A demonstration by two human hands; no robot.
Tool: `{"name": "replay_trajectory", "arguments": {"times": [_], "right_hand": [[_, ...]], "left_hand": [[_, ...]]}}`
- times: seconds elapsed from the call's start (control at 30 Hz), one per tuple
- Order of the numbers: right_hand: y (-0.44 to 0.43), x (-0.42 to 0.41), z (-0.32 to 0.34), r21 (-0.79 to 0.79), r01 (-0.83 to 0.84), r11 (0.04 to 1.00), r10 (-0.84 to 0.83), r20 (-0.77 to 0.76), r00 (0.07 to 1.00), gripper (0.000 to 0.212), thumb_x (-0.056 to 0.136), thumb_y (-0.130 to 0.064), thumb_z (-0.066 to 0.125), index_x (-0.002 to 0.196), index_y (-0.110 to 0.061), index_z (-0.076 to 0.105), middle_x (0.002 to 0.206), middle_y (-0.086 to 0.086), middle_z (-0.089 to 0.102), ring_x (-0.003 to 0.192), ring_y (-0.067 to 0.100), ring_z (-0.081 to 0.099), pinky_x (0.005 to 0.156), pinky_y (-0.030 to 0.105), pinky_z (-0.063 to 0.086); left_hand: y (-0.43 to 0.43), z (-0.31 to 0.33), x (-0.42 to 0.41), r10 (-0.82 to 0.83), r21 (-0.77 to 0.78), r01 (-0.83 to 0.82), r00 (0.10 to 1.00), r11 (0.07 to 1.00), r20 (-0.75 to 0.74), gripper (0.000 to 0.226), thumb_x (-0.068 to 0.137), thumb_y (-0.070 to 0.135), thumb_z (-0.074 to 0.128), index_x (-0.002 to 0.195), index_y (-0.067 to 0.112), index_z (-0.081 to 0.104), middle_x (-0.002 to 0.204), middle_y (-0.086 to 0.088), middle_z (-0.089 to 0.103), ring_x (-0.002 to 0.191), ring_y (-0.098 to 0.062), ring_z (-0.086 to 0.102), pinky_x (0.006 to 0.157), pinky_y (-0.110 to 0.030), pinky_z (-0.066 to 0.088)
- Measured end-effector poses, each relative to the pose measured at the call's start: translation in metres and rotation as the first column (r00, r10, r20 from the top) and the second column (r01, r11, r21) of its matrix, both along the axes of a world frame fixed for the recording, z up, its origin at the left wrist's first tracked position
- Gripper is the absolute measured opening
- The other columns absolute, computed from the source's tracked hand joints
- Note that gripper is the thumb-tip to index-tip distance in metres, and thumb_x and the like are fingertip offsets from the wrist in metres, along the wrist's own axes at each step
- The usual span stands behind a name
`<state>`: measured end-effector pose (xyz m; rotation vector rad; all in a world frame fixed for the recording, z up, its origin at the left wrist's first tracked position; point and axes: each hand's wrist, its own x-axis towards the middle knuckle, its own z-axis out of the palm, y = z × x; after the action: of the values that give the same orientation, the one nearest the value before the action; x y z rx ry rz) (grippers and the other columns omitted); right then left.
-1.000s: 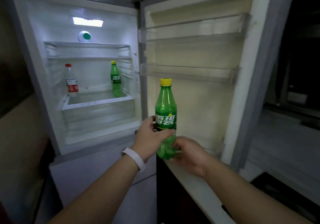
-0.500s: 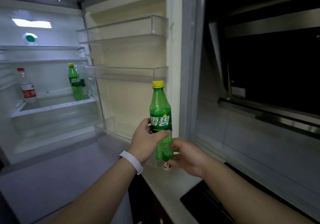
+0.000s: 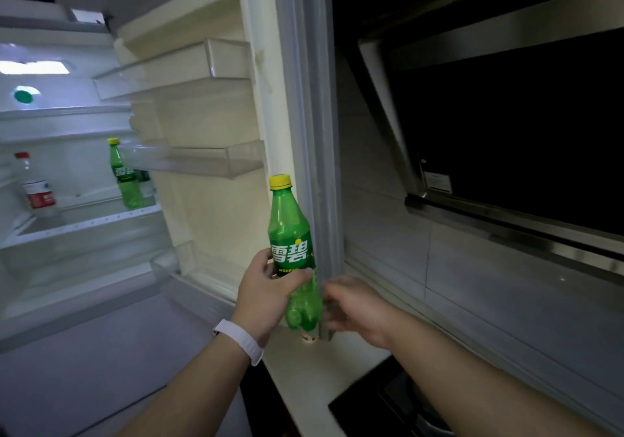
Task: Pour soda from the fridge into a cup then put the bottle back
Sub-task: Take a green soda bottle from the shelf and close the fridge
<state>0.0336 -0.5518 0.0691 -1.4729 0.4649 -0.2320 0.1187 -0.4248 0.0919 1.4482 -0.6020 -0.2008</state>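
Observation:
My left hand (image 3: pixel 266 288) grips a green soda bottle (image 3: pixel 290 234) with a yellow cap around its label, holding it upright in front of the open fridge door's edge (image 3: pixel 317 166). My right hand (image 3: pixel 354 305) is blurred just right of the bottle's base, fingers loosely spread, and I see nothing in it. Under the bottle, a small white cup (image 3: pixel 309 337) with red marks peeks out on the pale counter (image 3: pixel 304 376). The fridge (image 3: pixel 67 234) stands open at the left.
Inside the fridge a second green bottle (image 3: pixel 126 180) and a clear bottle with a red label (image 3: pixel 35 188) stand on a shelf. The door's clear racks (image 3: pixel 202 163) hold nothing. A black cooktop (image 3: pixel 388 409) lies at lower right, under a dark range hood (image 3: pixel 506 132).
My view has swung right, away from the fridge interior. The bottle has moved right to the door's edge above the counter. My right hand has come off the bottle's base.

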Motion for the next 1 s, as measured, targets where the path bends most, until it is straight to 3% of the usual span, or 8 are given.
{"name": "replay_trajectory", "arguments": {"times": [0.1,0.23,0.3,0.43,0.5,0.7,0.83,1.0], "right_hand": [[-0.018,0.014,-0.001,-0.273,0.171,0.947,-0.175,0.009,0.985,0.015,0.094,-0.025,0.053,0.107,-0.019,0.058,0.098,0.002,0.064,0.082,0.016,0.061,0.070,0.029,0.049],[-0.035,0.029,0.006,-0.526,0.333,0.783,-0.294,0.159,0.942,0.049,0.092,-0.029,0.058,0.137,-0.018,0.044,0.133,0.003,0.051,0.114,0.016,0.052,0.091,0.024,0.040],[-0.040,0.035,0.009,-0.566,0.333,0.754,-0.272,0.192,0.943,0.065,0.092,-0.029,0.057,0.149,-0.019,0.029,0.144,0.002,0.040,0.125,0.016,0.044,0.101,0.024,0.035],[-0.038,0.048,0.006,-0.518,0.249,0.819,-0.188,0.169,0.968,0.087,0.091,-0.035,0.058,0.156,-0.030,0.002,0.161,-0.002,0.021,0.142,0.017,0.031,0.117,0.037,0.029],[-0.031,0.051,0.003,-0.514,0.249,0.821,-0.187,0.170,0.967,0.093,0.091,-0.038,0.059,0.156,-0.031,-0.007,0.164,-0.004,0.010,0.146,0.018,0.022,0.119,0.039,0.024],[-0.001,0.042,-0.011,-0.636,0.265,0.725,-0.177,0.200,0.964,0.090,0.097,-0.037,0.053,0.154,-0.024,-0.016,0.164,-0.002,-0.008,0.150,0.016,0.001,0.122,0.034,0.007],[0.030,0.037,-0.025,-0.685,0.303,0.663,-0.159,0.266,0.951,0.088,0.097,-0.036,0.051,0.154,-0.026,-0.015,0.164,0.000,-0.002,0.149,0.019,0.008,0.122,0.036,0.012],[0.075,0.035,-0.037,-0.713,0.365,0.598,-0.150,0.347,0.926,0.078,0.097,-0.030,0.052,0.156,-0.021,0.002,0.161,0.005,0.017,0.146,0.020,0.019,0.117,0.029,0.014]], "left_hand": [[-0.002,0.004,0.005,0.015,0.002,-0.015,1.000,1.000,0.002,0.041,0.071,0.001,0.079,0.102,0.022,0.062,0.096,0.000,0.075,0.086,-0.017,0.072,0.069,-0.027,0.055],[0.001,0.004,0.012,0.046,-0.010,-0.046,0.999,0.999,-0.002,0.043,0.071,-0.001,0.079,0.104,0.020,0.063,0.098,-0.003,0.075,0.090,-0.021,0.072,0.078,-0.038,0.058],[0.005,0.005,0.014,0.047,-0.011,-0.047,0.999,0.999,-0.007,0.045,0.071,-0.001,0.079,0.107,0.018,0.062,0.099,-0.004,0.075,0.092,-0.022,0.071,0.080,-0.041,0.057],[0.015,0.005,0.020,0.079,-0.015,-0.079,0.997,0.997,-0.007,0.055,0.063,0.004,0.085,0.111,0.016,0.062,0.099,-0.002,0.076,0.093,-0.022,0.071,0.082,-0.041,0.057],[0.022,0.006,0.021,0.094,-0.037,-0.094,0.995,0.995,-0.018,0.059,0.055,0.011,0.084,0.110,0.016,0.063,0.098,-0.003,0.076,0.092,-0.022,0.071,0.082,-0.041,0.057],[0.058,0.008,0.018,0.134,-0.071,-0.136,0.990,0.988,-0.037,0.051,0.066,0.000,0.082,0.112,0.013,0.063,0.100,-0.006,0.075,0.091,-0.023,0.071,0.080,-0.041,0.058],[0.093,0.009,0.014,0.185,-0.075,-0.187,0.982,0.980,-0.027,0.048,0.069,-0.005,0.079,0.110,0.012,0.063,0.099,-0.005,0.076,0.093,-0.025,0.071,0.084,-0.044,0.057],[0.142,0.009,0.017,0.237,-0.069,-0.239,0.971,0.969,-0.035,0.045,0.071,-0.007,0.076,0.110,0.013,0.064,0.101,-0.005,0.075,0.095,-0.027,0.070,0.087,-0.047,0.055]]}}
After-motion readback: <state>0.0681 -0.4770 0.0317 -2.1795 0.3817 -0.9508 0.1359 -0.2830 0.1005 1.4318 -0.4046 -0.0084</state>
